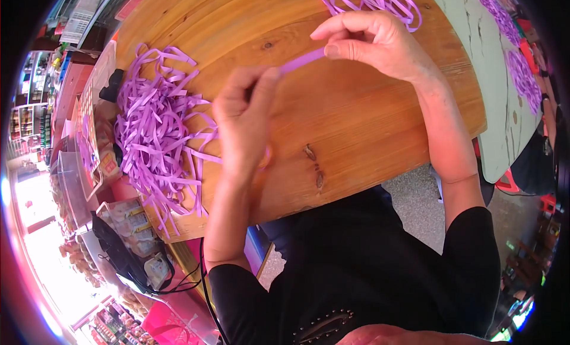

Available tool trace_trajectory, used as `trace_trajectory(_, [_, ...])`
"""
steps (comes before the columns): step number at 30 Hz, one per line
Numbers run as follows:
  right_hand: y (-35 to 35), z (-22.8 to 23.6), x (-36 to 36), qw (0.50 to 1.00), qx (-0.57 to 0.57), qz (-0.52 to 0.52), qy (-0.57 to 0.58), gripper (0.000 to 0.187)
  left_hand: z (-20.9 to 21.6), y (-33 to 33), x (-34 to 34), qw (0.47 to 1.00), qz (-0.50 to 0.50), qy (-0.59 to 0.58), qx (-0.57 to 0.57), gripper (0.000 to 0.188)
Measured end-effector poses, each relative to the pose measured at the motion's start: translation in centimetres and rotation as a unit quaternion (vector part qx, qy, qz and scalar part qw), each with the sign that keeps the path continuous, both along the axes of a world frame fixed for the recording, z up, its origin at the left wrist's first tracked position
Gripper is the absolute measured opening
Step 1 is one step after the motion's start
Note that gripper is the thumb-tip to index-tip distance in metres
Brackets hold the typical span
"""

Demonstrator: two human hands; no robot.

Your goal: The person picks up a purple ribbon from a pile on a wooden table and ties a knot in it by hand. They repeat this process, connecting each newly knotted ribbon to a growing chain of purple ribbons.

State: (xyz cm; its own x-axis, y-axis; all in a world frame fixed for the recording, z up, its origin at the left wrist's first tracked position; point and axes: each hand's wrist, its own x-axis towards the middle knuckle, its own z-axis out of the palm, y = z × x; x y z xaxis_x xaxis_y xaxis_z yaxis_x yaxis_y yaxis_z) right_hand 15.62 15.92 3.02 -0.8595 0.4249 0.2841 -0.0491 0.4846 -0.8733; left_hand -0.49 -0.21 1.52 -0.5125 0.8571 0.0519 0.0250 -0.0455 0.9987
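Observation:
A narrow purple paper strip is stretched between my two hands over a round wooden table. My left hand pinches its lower end between thumb and fingers. My right hand pinches the upper end with thumb and forefinger. To the left of my left hand lies a big loose heap of purple strips, some hanging over the table's edge. A smaller bunch of purple strips lies just beyond my right hand at the table's far side.
A pale green table with more purple strips stands at the right. Shelves and packaged goods crowd the left and lower left, with black cables near my left elbow. Speckled floor shows beneath the table.

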Motion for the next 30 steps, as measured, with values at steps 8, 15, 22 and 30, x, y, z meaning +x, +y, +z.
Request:
trace_trajectory(8, [0.6,-0.3,0.0,0.998,-0.065,-0.022,0.001,0.017,-0.8,-2.8,-5.7,0.679,0.185,0.702,-0.109,0.020])
trace_trajectory(15, [-1.7,-0.8,-1.2,0.996,0.066,-0.043,0.037,0.015,0.3,0.7,-0.5,0.891,0.076,0.437,0.093,0.026])
trace_trajectory(22, [-2.9,-3.8,-2.9,0.937,0.332,-0.107,-0.035,0.022,-2.3,1.5,-3.8,0.921,0.152,0.339,0.115,0.017])
trace_trajectory(30, [-3.1,-4.6,-3.9,0.925,0.367,-0.101,-0.005,0.016,-1.6,1.7,-3.6,0.883,0.078,0.444,0.129,0.019])
